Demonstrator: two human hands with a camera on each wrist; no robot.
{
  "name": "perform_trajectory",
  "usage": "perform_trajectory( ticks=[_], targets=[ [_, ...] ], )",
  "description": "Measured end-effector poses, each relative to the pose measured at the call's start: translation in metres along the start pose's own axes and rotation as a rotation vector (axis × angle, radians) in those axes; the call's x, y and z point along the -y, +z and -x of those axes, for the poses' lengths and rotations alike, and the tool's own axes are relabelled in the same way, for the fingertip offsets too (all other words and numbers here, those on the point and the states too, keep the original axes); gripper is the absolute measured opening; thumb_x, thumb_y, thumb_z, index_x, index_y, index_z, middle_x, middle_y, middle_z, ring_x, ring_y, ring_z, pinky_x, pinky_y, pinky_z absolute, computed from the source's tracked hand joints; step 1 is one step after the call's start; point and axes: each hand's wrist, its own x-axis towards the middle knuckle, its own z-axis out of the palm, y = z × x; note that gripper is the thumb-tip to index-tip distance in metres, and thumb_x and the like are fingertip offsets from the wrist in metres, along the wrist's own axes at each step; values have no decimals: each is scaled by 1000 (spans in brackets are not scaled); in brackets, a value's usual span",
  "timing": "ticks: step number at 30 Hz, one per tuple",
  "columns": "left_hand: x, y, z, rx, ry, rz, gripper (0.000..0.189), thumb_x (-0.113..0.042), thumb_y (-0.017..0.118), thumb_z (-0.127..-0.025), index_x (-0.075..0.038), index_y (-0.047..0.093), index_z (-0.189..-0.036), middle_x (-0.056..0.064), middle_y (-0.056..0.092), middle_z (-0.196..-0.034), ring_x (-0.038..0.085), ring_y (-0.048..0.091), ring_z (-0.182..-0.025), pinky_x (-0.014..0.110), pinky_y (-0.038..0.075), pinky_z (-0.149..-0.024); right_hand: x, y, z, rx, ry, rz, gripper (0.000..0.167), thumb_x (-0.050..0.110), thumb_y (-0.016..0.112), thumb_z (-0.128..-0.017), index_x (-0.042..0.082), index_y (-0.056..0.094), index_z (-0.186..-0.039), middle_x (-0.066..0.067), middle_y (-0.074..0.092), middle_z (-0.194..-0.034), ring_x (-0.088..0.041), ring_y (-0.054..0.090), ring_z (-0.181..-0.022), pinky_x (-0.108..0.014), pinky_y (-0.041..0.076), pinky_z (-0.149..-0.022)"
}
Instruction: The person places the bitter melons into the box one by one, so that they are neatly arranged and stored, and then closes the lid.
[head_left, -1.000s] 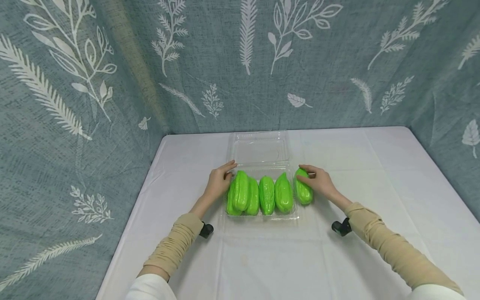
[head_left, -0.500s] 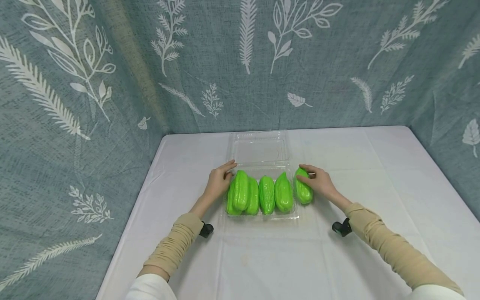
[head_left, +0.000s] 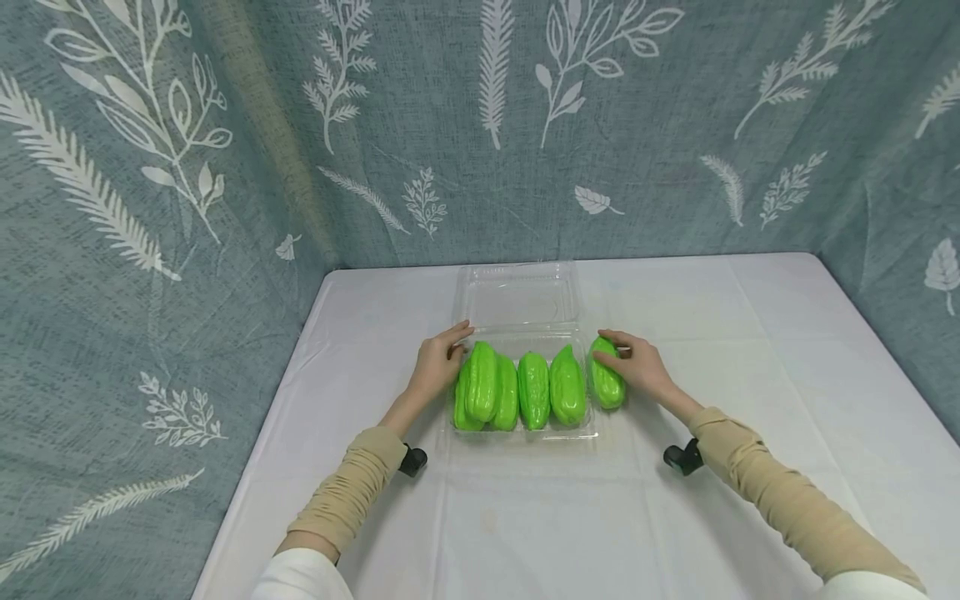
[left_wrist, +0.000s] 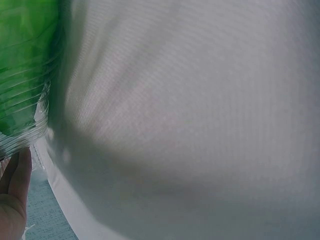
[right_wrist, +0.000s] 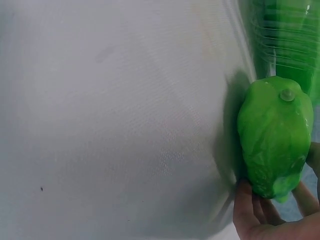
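Observation:
My right hand grips a bright green, ridged gourd with thumb and fingers around its upper part. This gourd stands just right of a clear plastic box; in the right wrist view the same gourd shows a small nub at its near end. At the box's left side, my left hand touches the wall with fairly straight fingers. Inside the box lie several similar gourds, one of them on top of others at the left, and another gourd at the right end.
The box's clear lid lies folded back behind it. White cloth covers the table. A blue-green curtain with leaf prints hangs behind and along the sides.

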Motion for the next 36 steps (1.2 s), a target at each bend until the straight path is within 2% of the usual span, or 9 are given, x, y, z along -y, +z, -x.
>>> perform_trajectory(
  ticks=[6, 13, 36],
  targets=[
    [0, 0, 0, 2, 3, -3, 37, 9, 51, -89, 1, 61, -123, 16, 54, -137, 7, 41, -51, 15, 37, -53, 2, -2, 2, -2, 16, -16, 56, 32, 60, -93, 5, 45, -139, -27, 45, -140, -46, 48, -122, -51, 44, -98],
    [1, 0, 0, 0, 7, 0, 37, 9, 51, -88, 2, 61, -123, 16, 54, -136, 7, 38, -49, 15, 35, -52, 2, -8, 4, -18, 9, -30, 55, 29, 60, -93, 4, 45, -140, -29, 46, -137, -46, 50, -120, -51, 46, -96],
    [3, 0, 0, 6, -3, 4, 37, 8, 50, -89, 1, 61, -124, 16, 53, -137, 7, 39, -51, 15, 37, -53, 18, -53, 4, -109, -22, -72, 57, 32, 58, -94, 6, 43, -142, -28, 47, -136, -44, 52, -118, -51, 47, -94]
  ],
)
